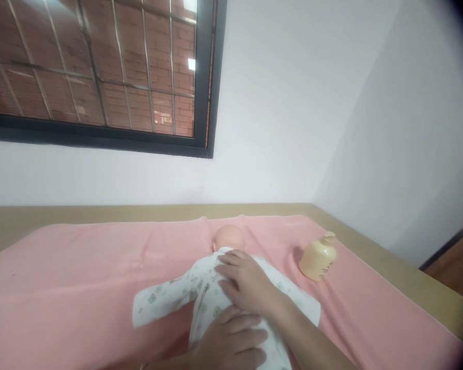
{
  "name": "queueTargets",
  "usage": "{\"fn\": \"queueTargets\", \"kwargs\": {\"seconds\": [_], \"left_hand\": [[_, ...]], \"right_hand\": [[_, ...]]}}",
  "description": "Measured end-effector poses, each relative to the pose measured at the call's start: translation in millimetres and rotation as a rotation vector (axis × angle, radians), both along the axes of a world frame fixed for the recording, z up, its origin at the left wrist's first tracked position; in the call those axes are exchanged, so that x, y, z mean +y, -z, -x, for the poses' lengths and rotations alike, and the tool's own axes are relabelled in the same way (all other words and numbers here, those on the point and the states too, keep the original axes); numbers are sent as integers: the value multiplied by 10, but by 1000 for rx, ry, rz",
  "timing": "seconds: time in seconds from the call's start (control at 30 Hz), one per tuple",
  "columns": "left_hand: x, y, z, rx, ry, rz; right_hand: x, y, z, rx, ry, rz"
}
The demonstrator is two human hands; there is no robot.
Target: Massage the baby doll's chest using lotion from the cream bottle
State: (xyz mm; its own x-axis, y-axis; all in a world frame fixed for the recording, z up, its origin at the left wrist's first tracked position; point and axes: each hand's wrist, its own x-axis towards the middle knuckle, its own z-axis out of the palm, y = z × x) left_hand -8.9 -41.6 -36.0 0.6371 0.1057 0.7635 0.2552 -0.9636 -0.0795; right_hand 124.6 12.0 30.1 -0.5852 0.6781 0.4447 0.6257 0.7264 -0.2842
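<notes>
A bald baby doll (230, 236) lies stretched out with its head away from me; no face shows, so it appears to lie front down. It wears a white long-sleeved garment (170, 299) with small green and grey prints, both sleeves spread sideways. My right hand (244, 281) rests on the garment just below the neck, fingers extended and slightly apart. Lower down, near the bottom edge of the view, my left hand (231, 341) lies flat across the doll's trunk, fingers apart. Neither hand grips anything. The doll's legs are hidden or out of view.
A pink cloth (100, 277) with soft wrinkles covers most of the tan surface (405, 262). On the cloth right of the doll stands a pale yellow pump bottle (318, 258). Behind are a white wall (270, 128) and a dark-framed, barred window (204, 103).
</notes>
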Motion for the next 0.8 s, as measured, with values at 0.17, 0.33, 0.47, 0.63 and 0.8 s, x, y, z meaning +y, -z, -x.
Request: {"fn": "queueTargets", "kwargs": {"seconds": [0.17, 0.33, 0.47, 0.63, 0.8], "left_hand": [[-43, -49, 72, 119, -43, 16], [11, 69, 18, 38, -23, 20], [21, 77, 2, 25, 0, 32], [-43, -83, 65, 118, -43, 32], [-8, -2, 25, 66, 1, 47]], "right_hand": [[242, 65, -88, 118, 50, 94], [43, -15, -58, 28, 153, 50], [-88, -114, 7, -103, -64, 27], [96, -22, -84, -78, 12, 99], [-59, -15, -57, -184, 90, 140]]}}
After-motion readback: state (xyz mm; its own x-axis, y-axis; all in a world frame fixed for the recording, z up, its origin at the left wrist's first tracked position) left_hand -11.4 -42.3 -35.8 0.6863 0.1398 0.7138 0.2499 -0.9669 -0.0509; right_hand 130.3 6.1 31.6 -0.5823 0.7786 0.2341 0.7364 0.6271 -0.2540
